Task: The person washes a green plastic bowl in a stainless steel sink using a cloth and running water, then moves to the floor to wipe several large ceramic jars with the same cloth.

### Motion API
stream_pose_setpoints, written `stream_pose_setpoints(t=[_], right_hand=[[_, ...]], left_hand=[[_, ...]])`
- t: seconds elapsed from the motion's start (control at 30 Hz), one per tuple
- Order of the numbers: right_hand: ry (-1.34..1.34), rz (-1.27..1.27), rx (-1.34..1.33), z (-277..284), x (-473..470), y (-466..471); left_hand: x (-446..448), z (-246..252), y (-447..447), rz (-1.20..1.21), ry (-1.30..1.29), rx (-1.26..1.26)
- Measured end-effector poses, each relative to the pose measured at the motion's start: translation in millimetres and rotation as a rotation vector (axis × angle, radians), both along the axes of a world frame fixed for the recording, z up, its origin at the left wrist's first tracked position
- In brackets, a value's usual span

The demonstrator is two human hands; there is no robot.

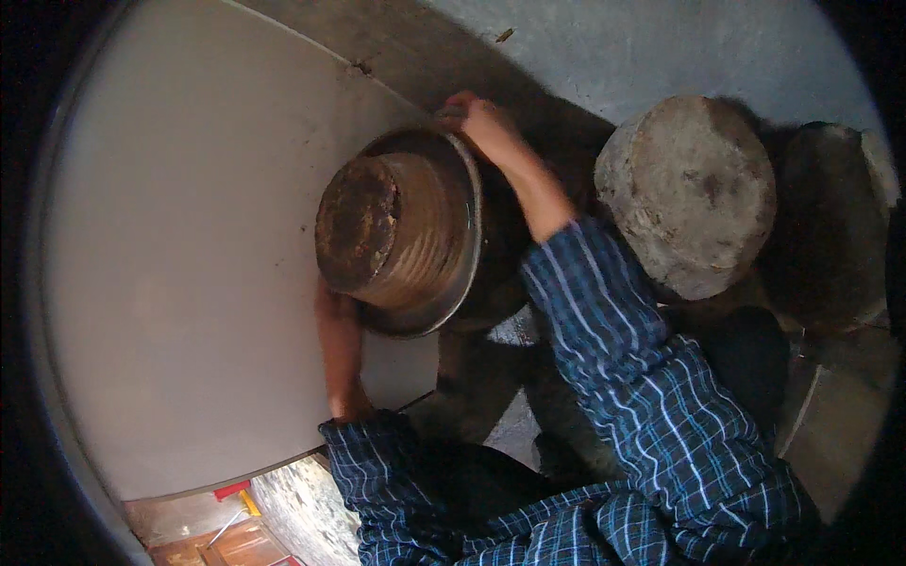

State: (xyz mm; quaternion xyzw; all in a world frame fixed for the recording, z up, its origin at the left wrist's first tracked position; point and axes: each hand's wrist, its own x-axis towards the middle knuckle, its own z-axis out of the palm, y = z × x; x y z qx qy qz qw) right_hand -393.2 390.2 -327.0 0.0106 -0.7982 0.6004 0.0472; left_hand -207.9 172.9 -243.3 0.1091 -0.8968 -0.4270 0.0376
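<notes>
A brown, ribbed pot (425, 226) with a wide, shiny rim is tipped on its side, its dark, crusted base turned left. My right hand (467, 117) is at the upper end of the rim, fingers curled on it, somewhat blurred. My left forearm reaches up behind the pot's lower left side, and the pot hides the hand, so its grip cannot be seen. Dark shadow covers the space right of the rim, and what lies in it is hard to make out.
A large pale panel or tabletop (191, 255) fills the left side. Right of my right arm stands a rough, grey, round block (701, 191), with a dark rounded object (821, 219) beyond it. Tiled floor (842, 403) shows at right. A brown wooden piece (248, 541) lies at lower left.
</notes>
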Motion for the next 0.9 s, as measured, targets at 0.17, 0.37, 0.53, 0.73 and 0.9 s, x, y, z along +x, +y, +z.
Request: stream_pose_setpoints(t=[0.17, 0.37, 0.53, 0.73, 0.9], right_hand=[[0.093, 0.152, 0.171, -68.2, -54.3, -22.3], [0.044, 0.027, 0.535, -121.9, 12.6, -14.8], [0.014, -0.145, 0.292, -152.6, 42.4, -0.2], [-0.348, -0.495, -0.341, -198.4, 152.0, -38.2], [-0.512, -0.51, -0.795, -56.7, 175.1, -24.1]], left_hand=[[-13.9, -10.0, -18.4, -0.011, -0.035, 0.013], [3.4, -21.1, -68.1, -0.029, -0.026, -0.087], [-12.6, -9.7, -48.7, -0.046, 0.07, 0.142], [-18.6, -20.1, -74.8, 0.055, 0.005, 0.291], [9.8, -12.8, -68.3, 0.132, -0.127, 0.116]])
